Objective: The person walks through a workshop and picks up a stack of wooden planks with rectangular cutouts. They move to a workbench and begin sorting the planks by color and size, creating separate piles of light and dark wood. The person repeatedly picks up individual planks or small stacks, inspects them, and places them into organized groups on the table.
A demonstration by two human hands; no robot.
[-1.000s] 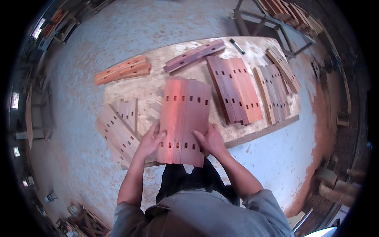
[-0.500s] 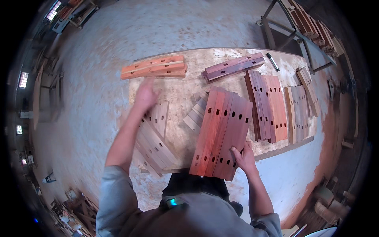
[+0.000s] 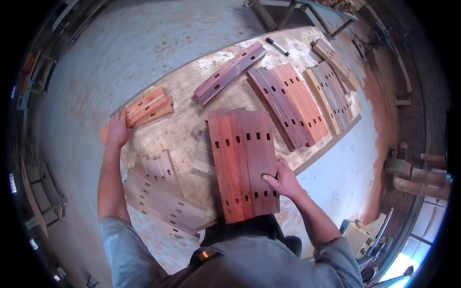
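My left hand (image 3: pixel 119 128) is at the far-left corner of the workbench, closed over the near end of a small stack of orange wooden slats (image 3: pixel 150 106). With its thumb on top, my right hand (image 3: pixel 283 179) grips the right edge of several red and brown mortised slats (image 3: pixel 244 163) lined up side by side, each with dark rectangular slots near the ends. This set is tilted in front of my body at the bench's near edge. Partly behind it lie some pale short slats (image 3: pixel 204 151). Its underside is hidden.
Pale grey mortised slats (image 3: pixel 163 192) lie at the near left of the workbench (image 3: pixel 185 91). A purple-brown pair of slats (image 3: pixel 229 73), a marker pen (image 3: pixel 277 46), purple and orange slats (image 3: pixel 288 105), grey slats (image 3: pixel 331 91) and a slanted pale stack (image 3: pixel 336 62) lie farther off.
My left hand has come down onto the end of the orange slats. The view has turned, so the bench now slants. My right hand still holds the red and brown slats.
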